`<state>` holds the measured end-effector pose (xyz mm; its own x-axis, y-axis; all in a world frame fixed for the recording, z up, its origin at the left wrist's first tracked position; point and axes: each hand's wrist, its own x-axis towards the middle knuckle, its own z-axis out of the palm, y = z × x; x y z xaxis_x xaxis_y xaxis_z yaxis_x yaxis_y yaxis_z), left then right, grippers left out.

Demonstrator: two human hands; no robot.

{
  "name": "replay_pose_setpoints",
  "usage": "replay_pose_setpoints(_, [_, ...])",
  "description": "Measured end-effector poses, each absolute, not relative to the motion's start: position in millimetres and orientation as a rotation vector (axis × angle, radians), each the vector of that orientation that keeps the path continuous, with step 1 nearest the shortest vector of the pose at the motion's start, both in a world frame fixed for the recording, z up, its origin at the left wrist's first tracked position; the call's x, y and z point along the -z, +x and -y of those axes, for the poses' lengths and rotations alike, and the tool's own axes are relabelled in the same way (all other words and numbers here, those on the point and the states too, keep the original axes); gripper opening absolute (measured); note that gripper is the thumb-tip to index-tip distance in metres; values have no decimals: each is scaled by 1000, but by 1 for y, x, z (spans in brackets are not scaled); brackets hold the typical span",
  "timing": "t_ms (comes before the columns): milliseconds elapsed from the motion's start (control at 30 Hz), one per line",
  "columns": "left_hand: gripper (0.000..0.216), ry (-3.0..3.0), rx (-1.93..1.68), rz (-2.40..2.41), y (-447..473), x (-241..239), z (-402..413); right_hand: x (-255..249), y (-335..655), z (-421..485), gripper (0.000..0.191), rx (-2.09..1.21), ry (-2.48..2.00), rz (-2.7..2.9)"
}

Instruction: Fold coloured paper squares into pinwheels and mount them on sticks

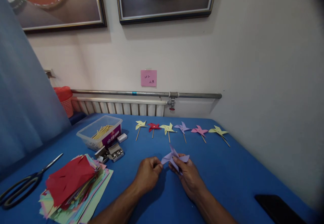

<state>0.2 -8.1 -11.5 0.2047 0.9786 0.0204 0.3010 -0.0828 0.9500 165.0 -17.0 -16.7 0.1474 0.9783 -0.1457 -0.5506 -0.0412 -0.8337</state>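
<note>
My right hand point(188, 175) grips a light purple paper pinwheel point(174, 157), thumb at its folded middle and fingers behind. No stick shows on it. At the pinwheel's left tip, the fingers of my left hand point(149, 172) are closed in a pinch that meets the paper. Behind my hands lies a row of several finished pinwheels on sticks, among them a red one point(154, 127), a purple one point(182, 127) and a pink one point(199, 130). To the left, an open small box of metal pins point(116, 152) stands by a pile of cut coloured paper point(73, 180).
A clear plastic tub point(101, 132) holds thin wooden sticks. Large scissors point(30, 181) lie at the far left, and a black phone-like object point(277, 208) at the front right. A blue cloth covers the table point(227, 176); pipes point(152, 95) run along the wall.
</note>
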Motion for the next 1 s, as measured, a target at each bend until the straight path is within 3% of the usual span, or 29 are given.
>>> replay_pose_setpoints(1000, [18, 1620, -862, -1294, -1, 7, 9, 18, 167, 15, 45, -1362, -934, 589])
